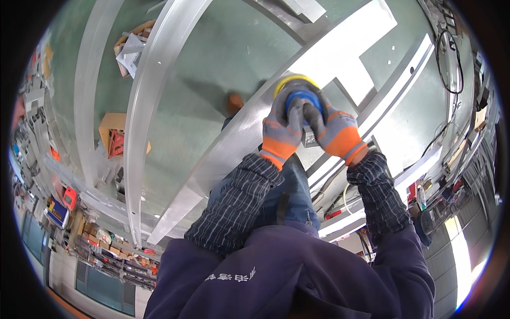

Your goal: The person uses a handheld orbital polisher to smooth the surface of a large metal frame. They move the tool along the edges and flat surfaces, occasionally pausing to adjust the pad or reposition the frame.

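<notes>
A: In the head view, what have the hands got?

B: Both are on a round sander with a blue body and a yellow pad rim. The left hand and the right hand, in grey and orange gloves, are clenched over its top from either side, thumbs meeting in the middle.

A: And where does the tool sit?

B: Pressed flat on a long aluminium beam, toward the beam's upper end, just beside the pale cross-shaped plate. The beam runs diagonally above the green floor; a second curved rail lies well apart to the left.

A: What might go wrong?

B: I'd judge the pad is close to the beam's edge. Tilt it and it could dig in or slip off the side, jerking both wrists. Cables lie along the far right, and I cannot tell where the tool's own lead or hose runs, so snagging is possible. The cardboard boxes on the floor are out of reach.
</notes>
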The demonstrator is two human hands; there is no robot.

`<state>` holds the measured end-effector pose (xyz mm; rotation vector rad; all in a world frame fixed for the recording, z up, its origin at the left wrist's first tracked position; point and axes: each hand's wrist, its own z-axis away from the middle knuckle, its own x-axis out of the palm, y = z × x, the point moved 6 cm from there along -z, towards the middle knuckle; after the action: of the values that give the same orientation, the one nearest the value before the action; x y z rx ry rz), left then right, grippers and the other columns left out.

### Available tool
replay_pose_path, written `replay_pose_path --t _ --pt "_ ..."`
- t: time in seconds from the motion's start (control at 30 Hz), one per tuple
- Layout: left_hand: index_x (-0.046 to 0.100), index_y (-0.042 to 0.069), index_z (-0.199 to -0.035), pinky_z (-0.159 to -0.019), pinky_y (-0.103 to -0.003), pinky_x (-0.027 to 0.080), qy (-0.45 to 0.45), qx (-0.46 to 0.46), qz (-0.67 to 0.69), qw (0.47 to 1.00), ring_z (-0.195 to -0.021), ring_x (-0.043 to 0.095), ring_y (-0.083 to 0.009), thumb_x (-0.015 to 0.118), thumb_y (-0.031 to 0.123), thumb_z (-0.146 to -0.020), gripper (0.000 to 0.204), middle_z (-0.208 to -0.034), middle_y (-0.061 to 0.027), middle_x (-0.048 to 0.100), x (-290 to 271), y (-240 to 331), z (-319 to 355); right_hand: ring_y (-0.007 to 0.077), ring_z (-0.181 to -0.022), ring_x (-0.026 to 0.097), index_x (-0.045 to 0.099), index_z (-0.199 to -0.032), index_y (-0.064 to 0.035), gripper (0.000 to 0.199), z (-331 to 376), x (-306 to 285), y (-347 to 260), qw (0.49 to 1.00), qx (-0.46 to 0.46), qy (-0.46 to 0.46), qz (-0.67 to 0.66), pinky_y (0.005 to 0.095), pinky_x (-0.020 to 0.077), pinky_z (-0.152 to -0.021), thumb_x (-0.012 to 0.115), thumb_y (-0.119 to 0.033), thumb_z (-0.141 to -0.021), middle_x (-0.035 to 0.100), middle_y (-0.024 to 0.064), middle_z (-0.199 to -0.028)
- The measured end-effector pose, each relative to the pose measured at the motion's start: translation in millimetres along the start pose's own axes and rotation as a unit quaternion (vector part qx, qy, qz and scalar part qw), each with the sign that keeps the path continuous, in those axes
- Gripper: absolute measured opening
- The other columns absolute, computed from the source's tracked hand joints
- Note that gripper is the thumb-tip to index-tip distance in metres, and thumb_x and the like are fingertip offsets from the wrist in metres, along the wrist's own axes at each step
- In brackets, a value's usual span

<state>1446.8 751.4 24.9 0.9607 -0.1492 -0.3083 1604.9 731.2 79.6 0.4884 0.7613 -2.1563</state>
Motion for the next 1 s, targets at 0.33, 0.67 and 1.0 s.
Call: replay_pose_path --t 0.33,0.67,1.0 --pt "0.064 0.002 -0.137 -0.084 -0.039 0.061 -0.005 0.113 -0.041 0.993 -0.096 0.075 -0.0307 0.062 0.03 -0.111 0.039 -0.117 -0.0174 0.074 35.9 47.0 -41.7 0.0433 -0.083 0.076 0.062 -0.139 0.0011 0.067 -22.9 -44.3 31.8 0.998 0.013 0.056 -0.005 0.0485 0.0595 -0.078 0.052 -0.058 -0.108 0.077 0.024 -0.086" --pt "0.065 0.0 -0.129 -0.08 -0.041 0.06 -0.027 0.144 -0.049 0.988 -0.09 0.076 -0.0354 0.063 0.024 -0.109 0.031 -0.102 -0.0194 0.076 83.0 80.5 -84.3 0.0447 -0.083 0.076 0.071 -0.129 -0.0028 0.058 -45.3 -83.6 69.3 0.984 -0.027 0.161 -0.065 0.0488 0.0599 -0.076 0.053 -0.055 -0.11 0.076 0.0257 -0.085" --pt "0.068 0.002 -0.128 -0.076 -0.041 0.061 0.002 0.151 0.004 0.989 -0.085 0.078 -0.0368 0.066 0.03 -0.108 0.034 -0.105 -0.0195 0.077 97.7 88.3 -97.9 0.0458 -0.091 0.076 0.065 -0.14 -0.0066 0.057 -53.1 -102.1 76.0 0.988 0.003 0.137 -0.078 0.0507 0.0591 -0.082 0.049 -0.054 -0.112 0.077 0.0252 -0.093"
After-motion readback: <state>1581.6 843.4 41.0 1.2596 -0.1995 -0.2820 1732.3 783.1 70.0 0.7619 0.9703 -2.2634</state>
